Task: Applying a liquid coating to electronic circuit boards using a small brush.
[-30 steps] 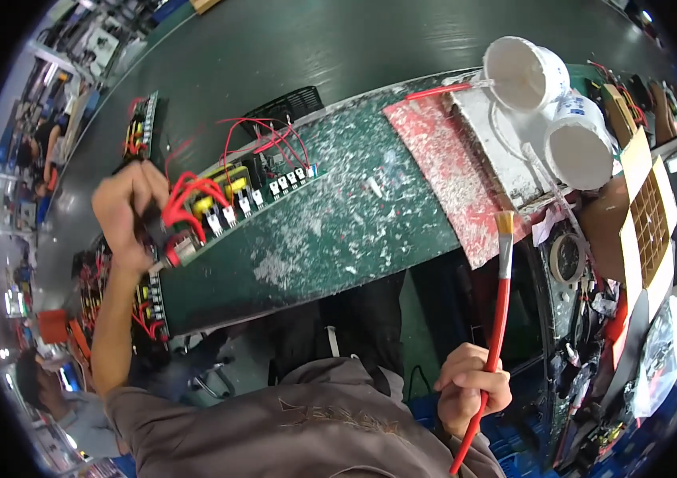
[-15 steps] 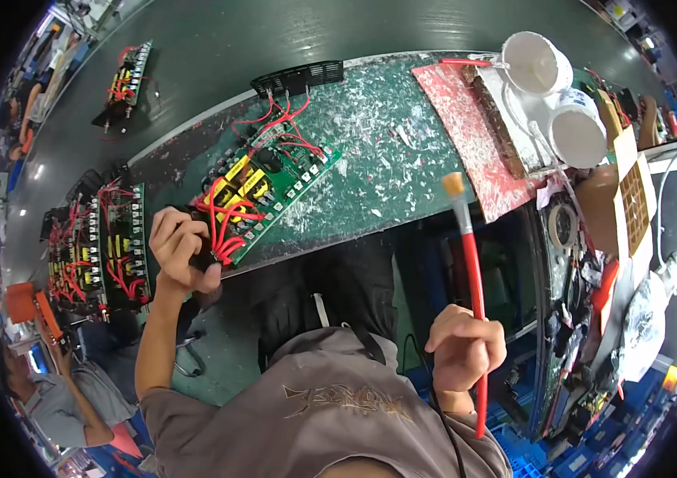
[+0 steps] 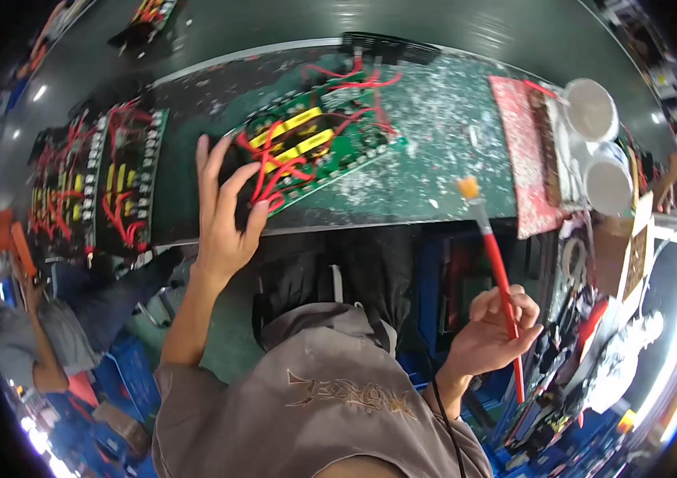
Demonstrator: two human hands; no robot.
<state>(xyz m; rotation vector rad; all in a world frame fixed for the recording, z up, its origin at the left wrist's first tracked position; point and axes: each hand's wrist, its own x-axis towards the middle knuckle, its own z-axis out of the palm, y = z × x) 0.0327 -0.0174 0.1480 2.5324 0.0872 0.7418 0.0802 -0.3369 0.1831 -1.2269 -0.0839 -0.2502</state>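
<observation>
A green circuit board (image 3: 346,151) with yellow parts and red wires lies slanted on the bench, and a black slotted plate (image 3: 390,46) is at its far end. My left hand (image 3: 227,219) is at the board's near left end, fingers stretched and apart around that end. Its thumb is close to the red wires; whether it touches the board I cannot tell. Held in my right hand (image 3: 498,331) is a paintbrush (image 3: 500,271) with a red handle and yellowish bristles, its tip pointing up and away, off the board to the right.
White smears cover the green bench top (image 3: 442,151). At the right stand two white tubs (image 3: 608,190) beside a red, white-smeared sheet (image 3: 518,159). More wired boards (image 3: 119,183) are at the left, and another board (image 3: 147,20) is farther back. A co-worker (image 3: 56,327) sits at lower left.
My left hand's fingers have spread from a curled grip on the board's end. The board now lies at a flatter slant, and the whole view has shifted. The paintbrush stays in my right hand.
</observation>
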